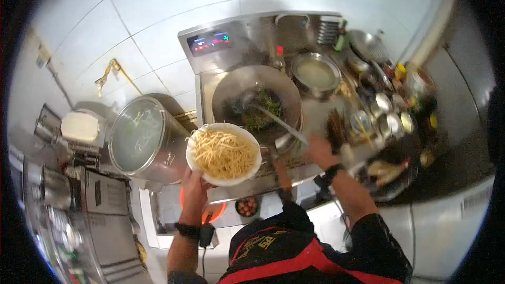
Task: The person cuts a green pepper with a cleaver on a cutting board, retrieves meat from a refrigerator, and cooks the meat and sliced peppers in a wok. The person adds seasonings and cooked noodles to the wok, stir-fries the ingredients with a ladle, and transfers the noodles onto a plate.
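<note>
Wok (pixel 223 89), far centre. White bowl (pixel 231 181) of noodles (pixel 223 152), nearer, left; left hand (pixel 194 185) grips its near edge, fingers partly hidden. Leafy greens (pixel 256 121), inside wok. Long-handled utensil (pixel 281 123), reaching into wok; right hand's (pixel 320 152) fingers wrap its handle.

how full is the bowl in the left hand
Full: noodles are heaped across the bowl in the left hand, leaving mostly its rim showing.

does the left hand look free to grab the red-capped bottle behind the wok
Probably not: the left hand is taken up with the white bowl of noodles, and the wok lies between it and the red-capped bottle.
</note>
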A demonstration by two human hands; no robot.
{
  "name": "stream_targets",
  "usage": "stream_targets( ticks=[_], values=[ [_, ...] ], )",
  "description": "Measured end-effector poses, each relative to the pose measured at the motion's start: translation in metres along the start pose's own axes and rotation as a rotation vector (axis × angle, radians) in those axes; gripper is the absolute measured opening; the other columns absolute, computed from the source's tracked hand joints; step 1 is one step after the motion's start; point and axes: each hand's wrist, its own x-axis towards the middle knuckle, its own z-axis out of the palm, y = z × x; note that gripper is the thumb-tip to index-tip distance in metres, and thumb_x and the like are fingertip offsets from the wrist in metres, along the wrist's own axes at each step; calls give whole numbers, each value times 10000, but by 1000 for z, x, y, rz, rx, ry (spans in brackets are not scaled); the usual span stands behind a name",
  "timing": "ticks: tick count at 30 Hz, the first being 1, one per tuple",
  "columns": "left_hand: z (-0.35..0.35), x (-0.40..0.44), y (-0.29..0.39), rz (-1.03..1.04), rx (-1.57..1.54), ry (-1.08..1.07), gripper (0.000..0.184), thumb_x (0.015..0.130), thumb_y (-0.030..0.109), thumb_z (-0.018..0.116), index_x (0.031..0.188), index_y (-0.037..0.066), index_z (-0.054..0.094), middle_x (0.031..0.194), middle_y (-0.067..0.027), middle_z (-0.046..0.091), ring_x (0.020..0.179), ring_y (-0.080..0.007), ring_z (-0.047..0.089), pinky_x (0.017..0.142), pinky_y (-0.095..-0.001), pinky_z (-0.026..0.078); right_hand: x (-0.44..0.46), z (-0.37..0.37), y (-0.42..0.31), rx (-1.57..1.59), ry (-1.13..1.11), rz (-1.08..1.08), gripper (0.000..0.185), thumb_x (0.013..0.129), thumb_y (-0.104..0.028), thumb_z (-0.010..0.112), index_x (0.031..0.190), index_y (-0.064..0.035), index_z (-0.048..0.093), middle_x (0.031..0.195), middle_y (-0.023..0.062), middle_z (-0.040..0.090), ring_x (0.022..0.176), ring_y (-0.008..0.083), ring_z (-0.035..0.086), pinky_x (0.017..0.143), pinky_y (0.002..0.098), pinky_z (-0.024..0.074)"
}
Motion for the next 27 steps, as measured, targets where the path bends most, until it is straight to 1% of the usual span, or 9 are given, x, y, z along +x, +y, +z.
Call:
stream_targets(
  ticks=[2,8,12,14,16,18,20,22,27],
  values=[
    [15,62,-26,-46,136,110,383,893,111,481,1261,7,476,1103,-155,620,839,-234,674,634,-337,571,33,44,32,430,-361,74,478,811,-318,657,1146,10,564,1063,253,610,987,396,588,924,514,407],
    [110,176,-42,-52,294,50,397,887,150,487,1260,24,439,1069,-161,609,804,-284,677,606,-389,597,26,28,39,825,-119,45,323,865,-268,598,1057,-9,604,895,222,635,883,417,601,831,496,459],
    [89,146,-33,-160,409,154,424,869,118,474,1279,28,416,1025,-145,615,769,-251,675,607,-369,599,27,6,49,822,-441,168,309,877,-236,574,1076,0,582,1014,241,621,940,410,594,846,488,459],
    [69,84,-21,-61,272,160,452,872,75,425,1320,35,385,1053,-139,607,788,-253,675,637,-379,601,18,29,63,624,-198,5,335,866,-259,599,1079,-2,568,1056,239,615,936,379,601,810,479,478],
    [29,9,-23,-66,189,154,486,881,60,387,1361,17,326,1190,-173,546,961,-312,626,771,-428,574,11,48,83,-36,-70,-614,211,833,-164,606,962,-4,654,921,198,634,892,352,615,767,442,502],
    [0,-82,-30,61,66,241,555,878,56,396,1414,7,255,1341,-193,469,1133,-359,561,889,-468,537,32,103,115,2,13,-588,197,842,-161,582,963,-23,655,993,163,628,897,339,597,788,415,495],
    [-24,-167,-66,-61,134,638,452,871,88,463,1316,20,421,1153,-137,578,937,-251,615,764,-392,559,41,118,128,193,-82,-482,196,853,-160,563,970,-30,652,1025,147,624,895,329,587,794,399,491],
    [-27,-261,-101,138,-244,791,432,871,85,477,1300,48,441,1006,-96,621,824,-209,626,754,-382,563,45,98,87,412,-213,-396,206,865,-163,549,984,-25,644,1017,149,623,885,321,587,783,396,490],
    [-33,-443,-200,583,-616,1274,509,840,22,436,1342,49,362,1256,-148,517,1135,-310,559,887,-508,518,13,66,-1,402,-217,-462,230,896,-171,513,1018,-11,623,999,155,622,861,301,586,757,389,485]
  ],
)
